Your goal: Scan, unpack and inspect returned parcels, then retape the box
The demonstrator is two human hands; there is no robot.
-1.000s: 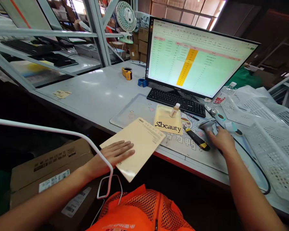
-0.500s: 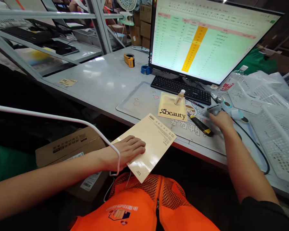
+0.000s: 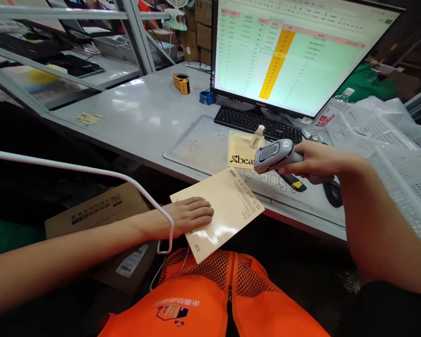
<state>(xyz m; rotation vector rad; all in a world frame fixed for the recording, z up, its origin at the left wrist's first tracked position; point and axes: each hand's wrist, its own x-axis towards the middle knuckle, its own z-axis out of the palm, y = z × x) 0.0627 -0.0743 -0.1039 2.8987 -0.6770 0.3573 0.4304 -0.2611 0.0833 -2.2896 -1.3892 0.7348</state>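
Note:
My right hand is wrapped round the handle of a grey barcode scanner, held above the desk mat with its head toward the left. My left hand grips a flat cream packet near its left side, fingers laid over the top and thumb hidden. The packet is between my lap and the desk edge, its printed side up, with a barcode at the far corner. Behind the scanner lies a cream card lettered "Sbeauty", partly covered, with a small white-capped bottle on it.
A black-and-yellow box cutter and a mouse lie near my right hand. A keyboard and monitor stand behind. White plastic baskets are on the right. A white bar crosses above my left wrist; a carton sits below.
My right hand has lifted the barcode scanner off the mat's right side and brought it left, toward the packet. The packet has turned slightly under my left hand.

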